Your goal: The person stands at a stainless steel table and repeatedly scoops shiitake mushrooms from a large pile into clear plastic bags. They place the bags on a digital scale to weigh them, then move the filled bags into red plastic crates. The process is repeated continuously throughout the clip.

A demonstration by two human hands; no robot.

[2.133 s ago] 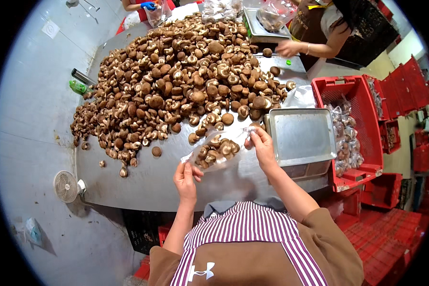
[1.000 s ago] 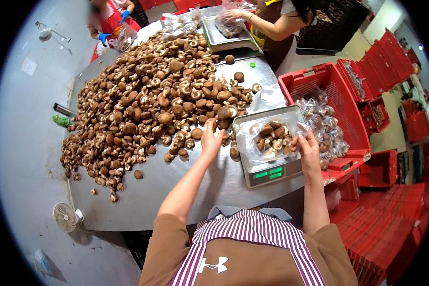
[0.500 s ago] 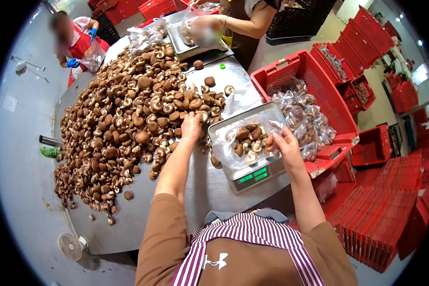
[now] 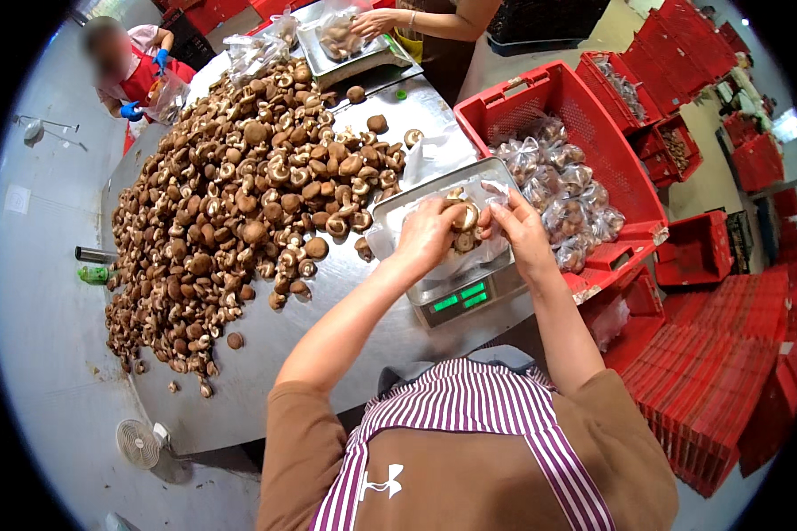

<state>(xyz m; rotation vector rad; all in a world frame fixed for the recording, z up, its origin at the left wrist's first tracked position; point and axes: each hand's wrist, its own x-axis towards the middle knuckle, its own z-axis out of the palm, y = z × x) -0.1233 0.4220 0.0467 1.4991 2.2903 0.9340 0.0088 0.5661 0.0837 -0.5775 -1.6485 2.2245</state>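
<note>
A digital scale (image 4: 471, 296) with a metal tray and a lit green display stands at the table's near right. On its tray lies a clear plastic bag (image 4: 383, 241) with brown-capped mushrooms inside. My left hand (image 4: 427, 237) is over the bag, fingers curled round a mushroom (image 4: 466, 218) with its pale underside showing. At the bag's right side, my right hand (image 4: 521, 234) pinches the plastic rim between thumb and fingers. Both hands hide much of what the bag holds. To the left spreads a large heap of loose mushrooms (image 4: 230, 212) on the metal table (image 4: 345, 323).
A red crate (image 4: 607, 181) full of tied bags of mushrooms (image 4: 562, 190) adjoins the scale's right. White plastic bags (image 4: 438, 152) lie behind it. Across the table a co-worker's hand (image 4: 374, 24) is at another scale (image 4: 363, 64). Stacked red crates (image 4: 708, 372) stand at right.
My left hand has moved from the heap rightward to over the bag on the scale, bringing a mushroom. My right hand stays at the bag's rim. The view has shifted slightly.
</note>
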